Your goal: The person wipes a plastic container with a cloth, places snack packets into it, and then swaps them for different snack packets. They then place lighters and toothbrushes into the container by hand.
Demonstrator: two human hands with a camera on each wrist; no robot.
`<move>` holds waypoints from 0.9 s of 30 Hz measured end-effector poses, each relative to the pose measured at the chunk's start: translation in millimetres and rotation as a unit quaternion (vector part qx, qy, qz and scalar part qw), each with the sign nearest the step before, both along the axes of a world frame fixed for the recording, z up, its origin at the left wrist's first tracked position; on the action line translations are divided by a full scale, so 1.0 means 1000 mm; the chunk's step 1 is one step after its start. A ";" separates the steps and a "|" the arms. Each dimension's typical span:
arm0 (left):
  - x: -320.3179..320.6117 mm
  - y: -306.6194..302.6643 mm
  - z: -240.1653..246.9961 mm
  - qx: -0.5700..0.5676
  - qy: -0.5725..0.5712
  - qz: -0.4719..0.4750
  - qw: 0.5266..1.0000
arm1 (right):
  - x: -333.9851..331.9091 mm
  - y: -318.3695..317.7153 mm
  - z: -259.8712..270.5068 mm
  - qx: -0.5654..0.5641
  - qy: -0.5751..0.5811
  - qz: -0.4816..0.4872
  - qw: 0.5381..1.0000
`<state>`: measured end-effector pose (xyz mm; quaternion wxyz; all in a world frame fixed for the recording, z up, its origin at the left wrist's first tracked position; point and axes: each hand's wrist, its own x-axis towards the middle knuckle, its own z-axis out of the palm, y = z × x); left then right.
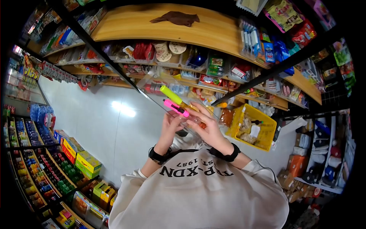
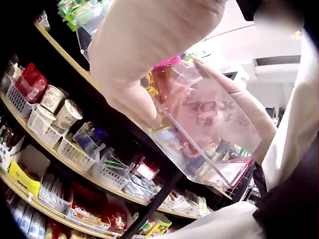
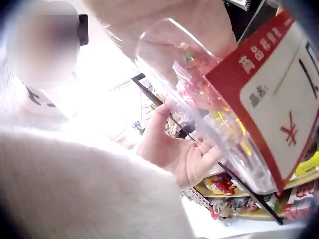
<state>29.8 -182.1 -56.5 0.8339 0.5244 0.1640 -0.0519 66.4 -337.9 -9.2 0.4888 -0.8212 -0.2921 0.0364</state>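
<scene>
Both hands are at a clear plastic box [image 2: 219, 129] held in front of the chest. My left hand [image 1: 169, 128] grips it from the left side; in the left wrist view the thumb overlaps its edge. From the other side my right hand [image 1: 209, 131] holds the box, fingers spread along it. A pink tube-shaped thing with a black clip [image 1: 175, 108] and a yellow-green tube-shaped thing [image 1: 170, 94] stick out at the top. Pink, see-through contents show through the wall. A red-edged price card [image 3: 274, 89] covers the box's front in the right wrist view.
A wooden shelf unit [image 1: 129, 23] with goods in baskets stands ahead, behind dark metal posts. A yellow crate [image 1: 273, 128] sits to the right. Drink racks [image 1: 49, 171] and boxes [image 1: 87, 164] line the left. Pale floor [image 1: 110, 126] lies between.
</scene>
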 end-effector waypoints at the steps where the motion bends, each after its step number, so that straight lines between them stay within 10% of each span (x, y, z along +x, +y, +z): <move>1: -0.001 0.001 0.000 -0.022 -0.001 0.009 1.000 | 0.000 0.000 0.002 0.053 0.050 0.003 0.997; 6: 0.003 0.006 -0.013 -0.064 0.000 0.048 0.997 | 0.003 -0.002 0.001 0.195 0.272 0.029 0.942; 17: 0.003 -0.016 -0.018 -0.053 -0.022 0.063 0.996 | 0.046 -0.039 0.013 0.295 0.328 -0.071 0.895; 19: 0.003 -0.026 -0.023 0.004 -0.008 0.045 0.999 | 0.055 -0.045 0.010 0.152 0.264 0.011 0.952; 25: 0.011 -0.061 -0.004 0.012 -0.006 0.040 0.999 | 0.054 -0.043 0.001 0.136 0.332 0.068 0.931; 27: 0.012 -0.072 0.002 0.001 -0.022 0.053 0.998 | 0.055 -0.050 0.001 -0.004 0.117 0.081 0.990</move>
